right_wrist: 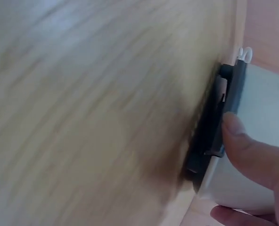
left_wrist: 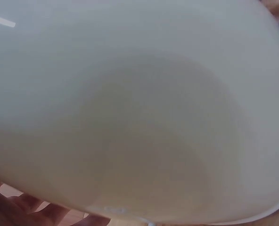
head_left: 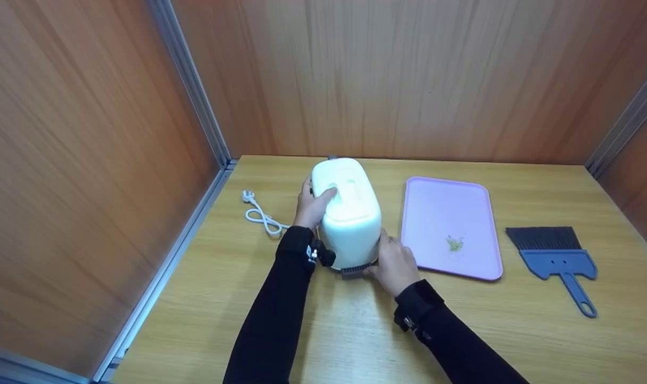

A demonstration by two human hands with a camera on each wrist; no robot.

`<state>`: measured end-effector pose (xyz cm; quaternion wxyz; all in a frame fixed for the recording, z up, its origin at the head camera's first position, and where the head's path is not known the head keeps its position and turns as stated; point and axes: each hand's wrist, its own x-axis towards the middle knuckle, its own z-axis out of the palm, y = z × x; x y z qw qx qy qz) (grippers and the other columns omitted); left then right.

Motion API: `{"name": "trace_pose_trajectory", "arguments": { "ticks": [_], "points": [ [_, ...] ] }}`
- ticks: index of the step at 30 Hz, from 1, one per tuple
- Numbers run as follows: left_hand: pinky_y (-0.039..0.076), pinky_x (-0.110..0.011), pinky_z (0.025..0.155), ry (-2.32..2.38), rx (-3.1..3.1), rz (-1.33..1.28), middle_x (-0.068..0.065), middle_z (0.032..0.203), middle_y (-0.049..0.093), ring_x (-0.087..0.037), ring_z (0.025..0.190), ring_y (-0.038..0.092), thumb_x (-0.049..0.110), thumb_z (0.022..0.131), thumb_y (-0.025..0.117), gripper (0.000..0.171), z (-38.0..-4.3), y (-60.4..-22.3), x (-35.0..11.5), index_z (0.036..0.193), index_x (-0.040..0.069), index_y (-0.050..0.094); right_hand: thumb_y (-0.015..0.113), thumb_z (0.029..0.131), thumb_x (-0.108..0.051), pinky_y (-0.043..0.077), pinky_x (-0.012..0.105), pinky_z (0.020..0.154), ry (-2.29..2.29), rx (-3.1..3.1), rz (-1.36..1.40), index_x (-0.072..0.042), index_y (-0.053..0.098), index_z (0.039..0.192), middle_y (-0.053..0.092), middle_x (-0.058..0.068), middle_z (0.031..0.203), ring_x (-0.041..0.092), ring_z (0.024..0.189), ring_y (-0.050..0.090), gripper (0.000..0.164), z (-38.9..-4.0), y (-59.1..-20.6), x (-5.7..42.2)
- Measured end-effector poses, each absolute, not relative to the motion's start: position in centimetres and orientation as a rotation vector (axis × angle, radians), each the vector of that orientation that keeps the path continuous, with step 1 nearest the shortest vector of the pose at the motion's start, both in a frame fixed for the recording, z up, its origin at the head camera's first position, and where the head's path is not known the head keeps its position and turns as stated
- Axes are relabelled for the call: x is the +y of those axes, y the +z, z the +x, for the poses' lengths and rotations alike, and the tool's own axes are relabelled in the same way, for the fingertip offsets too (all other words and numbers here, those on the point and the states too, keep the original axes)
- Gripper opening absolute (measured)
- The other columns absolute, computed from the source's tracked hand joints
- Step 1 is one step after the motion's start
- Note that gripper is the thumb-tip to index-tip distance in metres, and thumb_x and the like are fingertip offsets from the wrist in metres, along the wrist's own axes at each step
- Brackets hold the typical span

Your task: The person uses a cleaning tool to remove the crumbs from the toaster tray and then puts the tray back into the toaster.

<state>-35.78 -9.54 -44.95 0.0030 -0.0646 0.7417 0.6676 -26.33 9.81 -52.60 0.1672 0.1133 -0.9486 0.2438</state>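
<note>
A rounded white toaster [head_left: 350, 224] stands left of the middle of the table in the head view, a grey strip [head_left: 355, 271] along its near lower edge. My left hand [head_left: 312, 205] grips its left side, thumb across the top. In the left wrist view the white body fills nearly everything, with fingers [left_wrist: 40, 212] along the lower left. Low on the right side, my right hand [head_left: 395, 265] holds the toaster. Its thumb [right_wrist: 238, 134] presses by the dark base edge [right_wrist: 231, 108] in the right wrist view, other fingers under the pale body.
A white power cord [head_left: 267, 221] with its plug lies to the left. On the right is a pink-purple tray [head_left: 435, 213] with small green bits [head_left: 454, 244] on it. Farther right lies a blue brush [head_left: 558, 261] with dark bristles. Wooden walls [head_left: 387, 80] stand behind and beside the table.
</note>
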Motion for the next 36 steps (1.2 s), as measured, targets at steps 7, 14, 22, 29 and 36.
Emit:
{"name": "trace_pose_trajectory", "arguments": {
  "ticks": [7, 14, 22, 29, 36],
  "points": [
    [0.037, -0.041, 0.11, 2.114, 2.323, -0.201, -0.014, 0.158, 0.027, -0.031, 0.136, 0.039, 0.036, 0.092, 0.066, 0.084, -35.81, -45.1, -9.57, 0.158, 0.02, 0.016, 0.096, 0.055, -0.018, 0.053, 0.05, 0.092, 0.708, -2.698, 0.323, 0.002, 0.045, 0.139, 0.065, 0.025, 0.116, 0.037, 0.103, 0.065, 0.1, -26.51, -52.83, 9.68],
    [0.034, -0.042, 0.113, 2.104, 2.328, -0.203, -0.012, 0.16, 0.023, -0.031, 0.141, 0.033, 0.039, 0.091, 0.066, 0.086, -35.74, -45.01, -9.78, 0.158, 0.021, 0.014, 0.095, 0.057, -0.012, 0.054, 0.045, 0.092, 0.784, -2.688, 0.344, 0.004, 0.05, 0.13, 0.067, 0.025, 0.112, 0.037, 0.101, 0.067, 0.087, -26.73, -52.71, 9.47],
    [0.034, -0.042, 0.113, 2.119, 2.306, -0.194, -0.012, 0.161, 0.022, -0.03, 0.141, 0.032, 0.037, 0.093, 0.065, 0.085, -35.77, -44.96, -10.01, 0.158, 0.02, 0.014, 0.095, 0.057, -0.011, 0.055, 0.043, 0.089, 0.822, -2.676, 0.341, 0.004, 0.054, 0.121, 0.068, 0.024, 0.108, 0.035, 0.098, 0.068, 0.077, -27.04, -52.85, 9.3],
    [0.033, -0.041, 0.114, 2.131, 2.302, -0.201, -0.01, 0.161, 0.023, -0.029, 0.142, 0.032, 0.036, 0.093, 0.065, 0.084, -35.73, -45.06, -9.85, 0.158, 0.02, 0.014, 0.093, 0.062, -0.012, 0.056, 0.044, 0.086, 0.823, -2.649, 0.352, 0.003, 0.056, 0.115, 0.069, 0.023, 0.106, 0.035, 0.096, 0.068, 0.066, -27.14, -53.07, 9.4],
    [0.036, -0.041, 0.112, 2.132, 2.314, -0.192, -0.012, 0.158, 0.027, -0.03, 0.138, 0.037, 0.035, 0.092, 0.066, 0.084, -35.66, -44.9, -9.51, 0.158, 0.019, 0.015, 0.094, 0.06, -0.014, 0.057, 0.044, 0.085, 0.805, -2.655, 0.333, 0.006, 0.056, 0.116, 0.069, 0.024, 0.105, 0.036, 0.094, 0.069, 0.07, -27.01, -52.83, 9.49]
  ]
}}
